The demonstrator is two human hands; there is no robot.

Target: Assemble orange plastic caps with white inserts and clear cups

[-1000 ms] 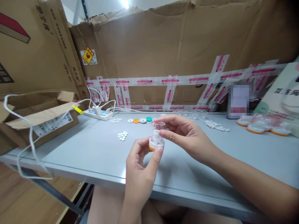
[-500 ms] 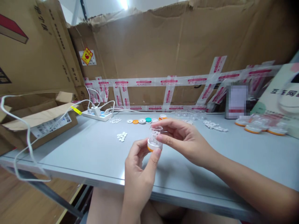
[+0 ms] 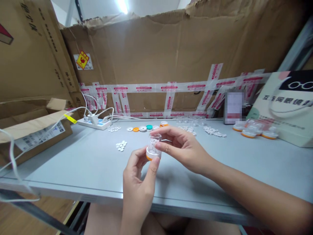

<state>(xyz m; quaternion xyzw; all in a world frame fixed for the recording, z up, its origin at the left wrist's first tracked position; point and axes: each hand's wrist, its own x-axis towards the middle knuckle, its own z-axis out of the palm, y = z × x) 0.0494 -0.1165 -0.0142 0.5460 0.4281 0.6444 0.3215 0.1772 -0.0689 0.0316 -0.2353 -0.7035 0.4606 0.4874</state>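
Above the table I hold a small cylindrical contact lens case (image 3: 154, 147), with a clear cup on top, white pieces inside it, and a white and orange base. My left hand (image 3: 140, 179) grips the base between thumb and fingers from below. Around the clear cup, the thumb and fingers of my right hand (image 3: 183, 147) are closed from the right side. The case stands slightly tilted between both hands. Some right fingertips are hidden behind the cup.
Behind lie a row of round caps (image 3: 142, 129), small white discs (image 3: 121, 145), white plastic parts (image 3: 214, 131) and clear cups (image 3: 193, 120). Finished-looking cases (image 3: 249, 133) stand right, near a phone (image 3: 234, 107) and a bag (image 3: 283, 107). Left are a power strip (image 3: 94, 123) and an open carton (image 3: 36, 130).
The view has turned slightly to the right, so everything sits further left in the picture. Both hands keep the same hold on the contact lens case.
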